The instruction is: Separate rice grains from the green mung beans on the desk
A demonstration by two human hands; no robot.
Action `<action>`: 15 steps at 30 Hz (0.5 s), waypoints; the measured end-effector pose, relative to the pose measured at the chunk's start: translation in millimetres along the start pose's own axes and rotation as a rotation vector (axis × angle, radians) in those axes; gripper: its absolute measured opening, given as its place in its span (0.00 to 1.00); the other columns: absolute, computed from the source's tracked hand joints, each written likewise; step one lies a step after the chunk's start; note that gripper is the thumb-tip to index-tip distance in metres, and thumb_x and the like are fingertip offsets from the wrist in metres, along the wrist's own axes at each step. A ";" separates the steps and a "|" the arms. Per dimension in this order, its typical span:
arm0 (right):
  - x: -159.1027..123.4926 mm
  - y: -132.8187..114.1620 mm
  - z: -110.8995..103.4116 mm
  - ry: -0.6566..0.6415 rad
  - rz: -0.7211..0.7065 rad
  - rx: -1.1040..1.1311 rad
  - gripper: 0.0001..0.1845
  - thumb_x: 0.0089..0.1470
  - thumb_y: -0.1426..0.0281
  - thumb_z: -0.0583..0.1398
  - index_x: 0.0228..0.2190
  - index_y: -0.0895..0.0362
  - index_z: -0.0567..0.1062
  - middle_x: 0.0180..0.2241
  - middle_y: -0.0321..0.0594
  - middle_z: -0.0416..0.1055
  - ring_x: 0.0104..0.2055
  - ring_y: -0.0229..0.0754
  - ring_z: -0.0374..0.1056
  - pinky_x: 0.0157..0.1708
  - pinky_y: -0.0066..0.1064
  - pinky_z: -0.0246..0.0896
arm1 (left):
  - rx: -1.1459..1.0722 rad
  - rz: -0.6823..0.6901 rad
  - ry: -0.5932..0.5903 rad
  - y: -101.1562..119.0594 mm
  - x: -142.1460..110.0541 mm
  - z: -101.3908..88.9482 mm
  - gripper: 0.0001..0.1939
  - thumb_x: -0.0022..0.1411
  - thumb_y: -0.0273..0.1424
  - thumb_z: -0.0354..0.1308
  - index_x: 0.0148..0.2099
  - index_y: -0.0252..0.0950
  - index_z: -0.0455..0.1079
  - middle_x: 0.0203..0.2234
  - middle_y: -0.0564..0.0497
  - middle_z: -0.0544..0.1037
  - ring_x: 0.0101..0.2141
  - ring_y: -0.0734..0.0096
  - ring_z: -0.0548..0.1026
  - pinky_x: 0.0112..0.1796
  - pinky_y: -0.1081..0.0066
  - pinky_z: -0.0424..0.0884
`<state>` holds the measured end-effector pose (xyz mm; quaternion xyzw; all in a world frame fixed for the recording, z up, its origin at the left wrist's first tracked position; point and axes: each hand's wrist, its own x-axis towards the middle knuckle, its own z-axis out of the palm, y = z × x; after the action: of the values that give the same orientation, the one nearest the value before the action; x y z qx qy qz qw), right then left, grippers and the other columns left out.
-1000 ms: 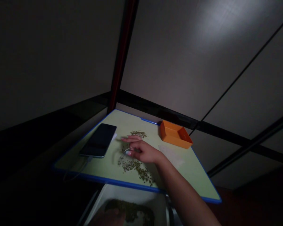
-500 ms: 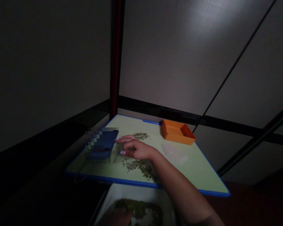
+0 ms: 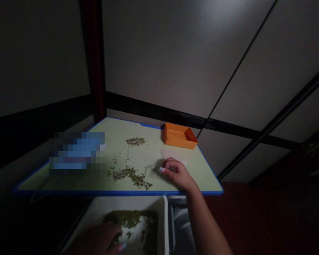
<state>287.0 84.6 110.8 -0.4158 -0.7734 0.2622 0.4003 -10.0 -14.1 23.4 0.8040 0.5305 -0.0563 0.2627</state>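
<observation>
My right hand (image 3: 177,174) is over the right half of a pale board (image 3: 95,182) with a blue rim. Its fingers are pinched around a thin dark metal tool (image 3: 157,168), too blurred to name exactly. Left of it lies a spread of small green bean-like grains (image 3: 130,176), with a smaller green pile (image 3: 136,141) farther back. Just behind the hand is a pale patch of white rice-like grains (image 3: 172,154). Down in a white bin (image 3: 130,202), my left hand (image 3: 99,238) rests among more green grains (image 3: 129,216), thumb and fingers apart, in deep shade.
An orange open box (image 3: 179,140) stands at the board's back right. A pixelated phone-like device (image 3: 78,150) lies on the left, a cable near it. Wall panels (image 3: 159,71) rise close behind the board. The white bin sits below its front edge.
My right hand has moved right, away from the phone-like device, to the board's right half near the white grains. The view has shifted right, and more of my left hand shows in the bin.
</observation>
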 end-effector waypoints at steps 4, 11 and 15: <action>-16.9 7.5 5.7 0.013 -0.012 0.086 0.29 0.54 0.45 0.68 0.19 0.54 0.70 0.30 0.39 0.73 0.38 0.44 0.69 0.44 0.37 0.65 | 0.039 0.009 -0.020 0.4 1.0 -2.6 0.28 0.62 0.41 0.49 0.59 0.40 0.77 0.58 0.40 0.81 0.58 0.50 0.79 0.61 0.53 0.71; -22.1 9.2 6.2 0.043 -0.009 0.069 0.26 0.54 0.54 0.71 0.18 0.54 0.68 0.33 0.39 0.73 0.41 0.44 0.69 0.46 0.37 0.64 | 0.042 0.001 -0.052 3.4 -1.2 -4.8 0.30 0.63 0.41 0.48 0.62 0.38 0.75 0.61 0.39 0.79 0.60 0.51 0.77 0.62 0.53 0.69; -22.9 8.6 6.9 0.057 0.009 0.031 0.26 0.55 0.57 0.70 0.18 0.53 0.65 0.30 0.37 0.71 0.39 0.43 0.67 0.46 0.36 0.63 | 0.064 -0.015 -0.072 6.0 -2.0 -5.8 0.30 0.63 0.40 0.48 0.62 0.38 0.74 0.61 0.39 0.79 0.61 0.51 0.77 0.63 0.53 0.69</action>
<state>292.6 68.9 91.5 -0.4204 -0.7554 0.2642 0.4276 -6.7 -14.7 31.3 0.8054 0.5247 -0.1042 0.2553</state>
